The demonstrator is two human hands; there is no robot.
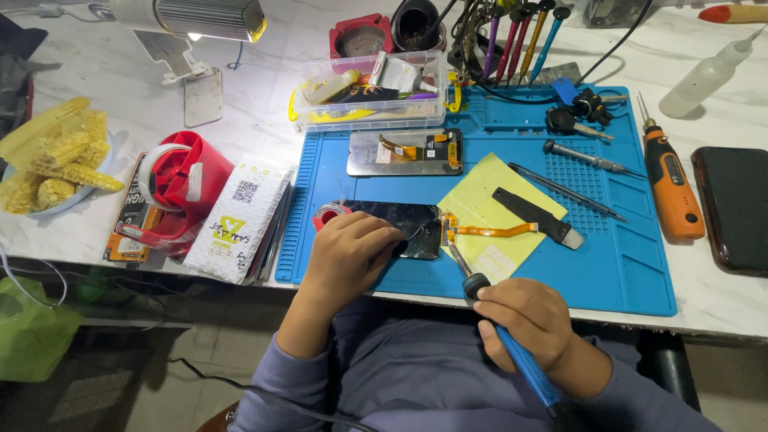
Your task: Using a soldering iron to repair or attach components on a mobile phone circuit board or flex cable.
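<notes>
Under the left hand (350,252), which lies flat with fingers curled and pressed down, sits a dark phone screen (404,226) on the blue work mat (624,272). Its orange flex cable (490,232) runs off toward the right hand's side, across a yellow sheet (488,204). The right hand (532,320) is closed in a fist-like grip round the blue handle of a soldering iron (512,344), whose metal tip reaches up to the point where the cable joins the screen, just beside the left fingertips. Beyond the left hand lies a second screen assembly (406,152), and further off a clear plastic tray (370,90) of small parts. Past the right hand a black scraper tool (538,218) rests on the yellow sheet, with thin screwdrivers (572,188) beyond it. Well out from the right hand lies an orange electric screwdriver (672,188). Out from the left hand stands a red tape dispenser (182,188).
</notes>
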